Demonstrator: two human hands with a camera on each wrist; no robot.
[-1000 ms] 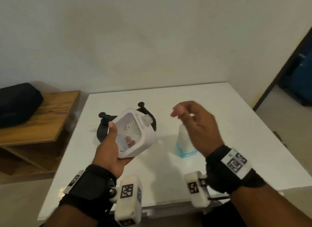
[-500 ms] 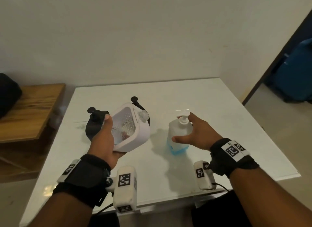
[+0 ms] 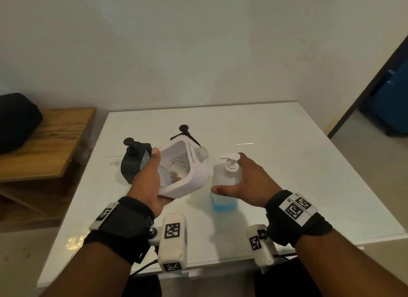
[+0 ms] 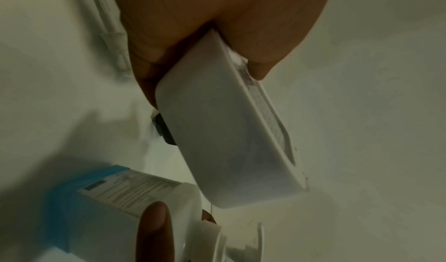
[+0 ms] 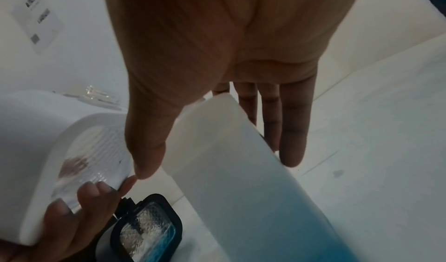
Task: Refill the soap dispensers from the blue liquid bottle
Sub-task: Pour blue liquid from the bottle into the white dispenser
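Head view high, looking down over the table (image 3: 276,142), wrist views close under palms, all sharing the bottle (image 3: 223,175).

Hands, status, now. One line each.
Left hand: grips the white dispenser, held off the table.
Right hand: open, fingers straight, thumb and fingers either side of the bottle.

The white dispenser (image 3: 194,175), a rounded box with a dimpled clear window and an uncapped clear neck at its top corner, is tilted in the left hand (image 3: 148,181), lifted off the surface (image 3: 287,164). The black dispenser (image 3: 134,162) stands just beyond that hand, blue liquid low in its window. The bottle (image 3: 223,186), frosted, with a white pump and a low blue level, stands upright between the thumb and fingers of the right hand (image 3: 249,184).
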